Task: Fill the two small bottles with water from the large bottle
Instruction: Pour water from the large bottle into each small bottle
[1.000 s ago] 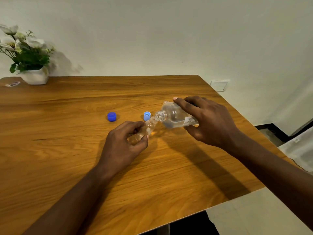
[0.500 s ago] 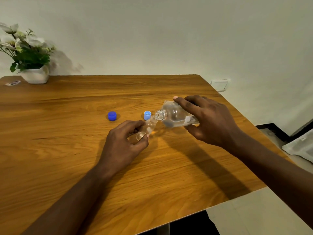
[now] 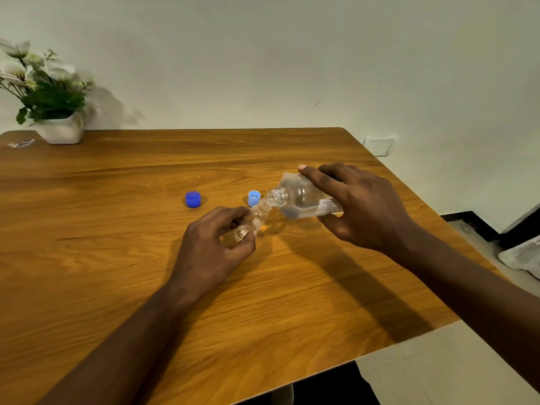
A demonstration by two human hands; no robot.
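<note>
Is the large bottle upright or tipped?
Tipped. The right hand holds the large bottle nearly on its side, its uncapped mouth at the neck of the small bottle gripped by the left hand.

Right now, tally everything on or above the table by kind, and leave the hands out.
Bottles: 2, the large bottle and the small bottle
Caps: 2, the dark blue cap and the light blue cap
Potted plant: 1
Small scrap at the far left corner, too small to identify: 1
Total: 6
</note>
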